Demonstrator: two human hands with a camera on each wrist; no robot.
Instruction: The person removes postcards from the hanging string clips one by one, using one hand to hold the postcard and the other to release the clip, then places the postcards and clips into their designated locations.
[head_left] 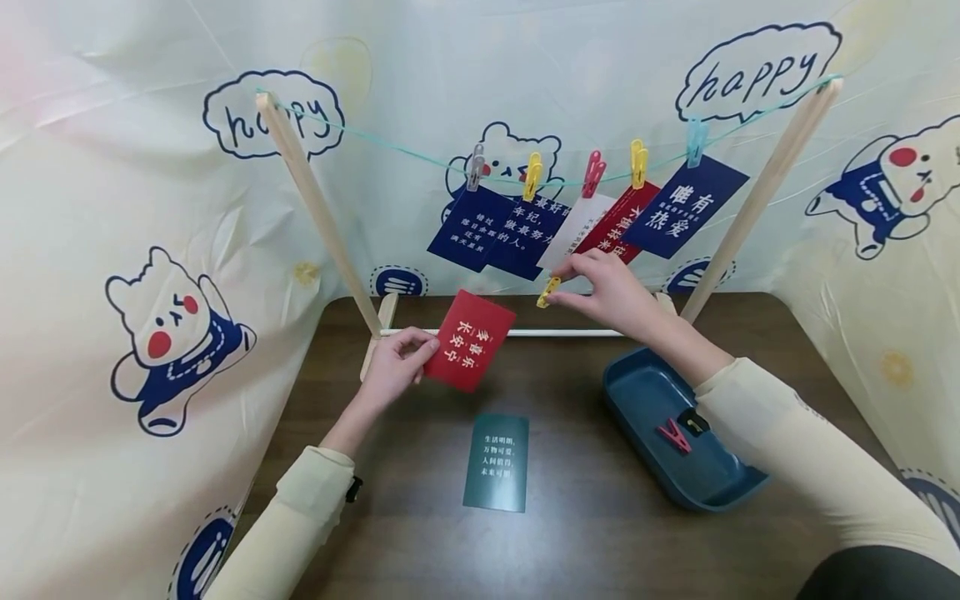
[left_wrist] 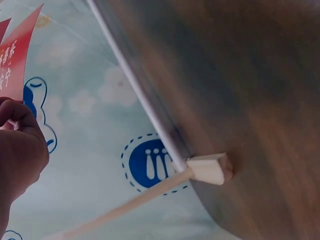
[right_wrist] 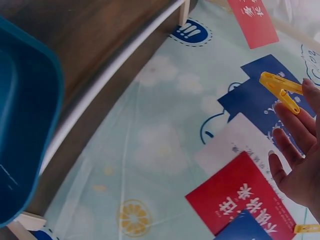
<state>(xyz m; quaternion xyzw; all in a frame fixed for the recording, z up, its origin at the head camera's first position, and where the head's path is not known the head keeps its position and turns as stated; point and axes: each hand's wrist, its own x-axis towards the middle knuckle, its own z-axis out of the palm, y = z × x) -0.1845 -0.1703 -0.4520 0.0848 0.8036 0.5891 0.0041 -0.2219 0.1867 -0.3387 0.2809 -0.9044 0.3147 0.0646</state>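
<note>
My left hand pinches a red card with white lettering by its lower left edge, above the table; the same card shows at the left wrist view's upper left. Between thumb and fingertips my right hand holds a yellow clothespin, right of the red card. The right wrist view shows that clothespin from the side. Behind the hands, a turquoise string carries two dark blue cards, a white card, a red one and another blue card, held by colored clothespins.
Wooden posts hold the string at both ends, joined low by a white rod. A green card lies on the brown table. At right, a blue tray contains a red clothespin and a small black item.
</note>
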